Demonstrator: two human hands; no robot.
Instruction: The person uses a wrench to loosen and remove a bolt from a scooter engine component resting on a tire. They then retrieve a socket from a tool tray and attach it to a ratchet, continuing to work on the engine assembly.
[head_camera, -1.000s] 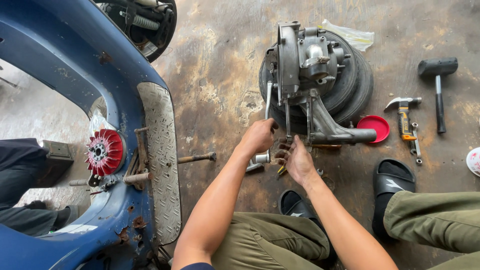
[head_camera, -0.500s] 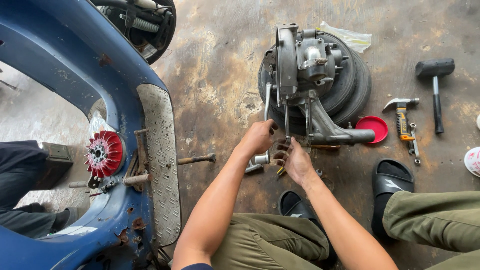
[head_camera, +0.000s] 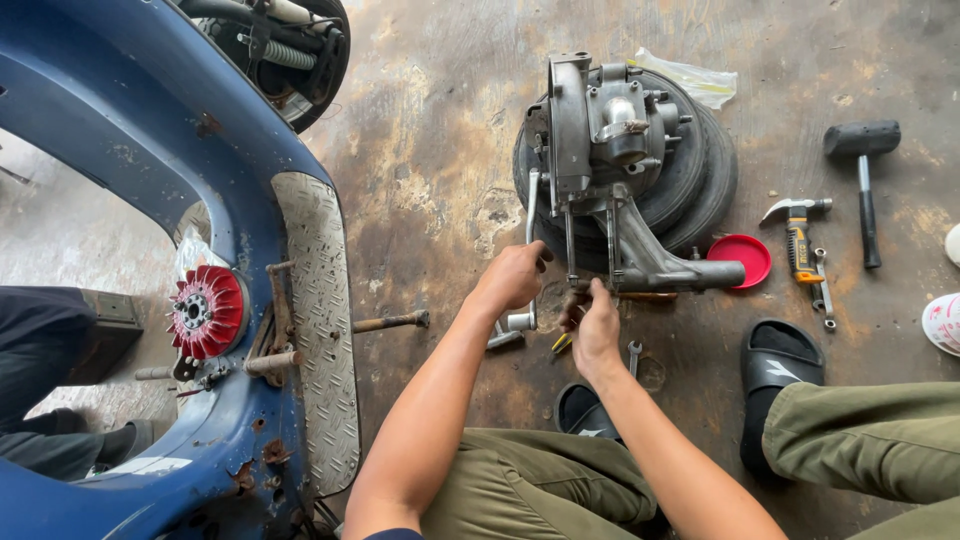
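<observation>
Left hand (head_camera: 515, 277) is closed on a bar (head_camera: 532, 212) at the engine's (head_camera: 610, 160) near-left edge. Right hand (head_camera: 595, 325), fingers curled around a small part just below the engine; grip detail cannot be told.

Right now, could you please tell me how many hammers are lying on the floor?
2: a black mallet at far right, and a claw hammer just left of it, beside the red lid. Others may lie out of view.

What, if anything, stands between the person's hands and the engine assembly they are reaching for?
Nothing visible does. The left hand and the right hand are already at the lower edge of the engine assembly, at its downward-pointing rods. The hammer and red lid lie off to the side.
</observation>
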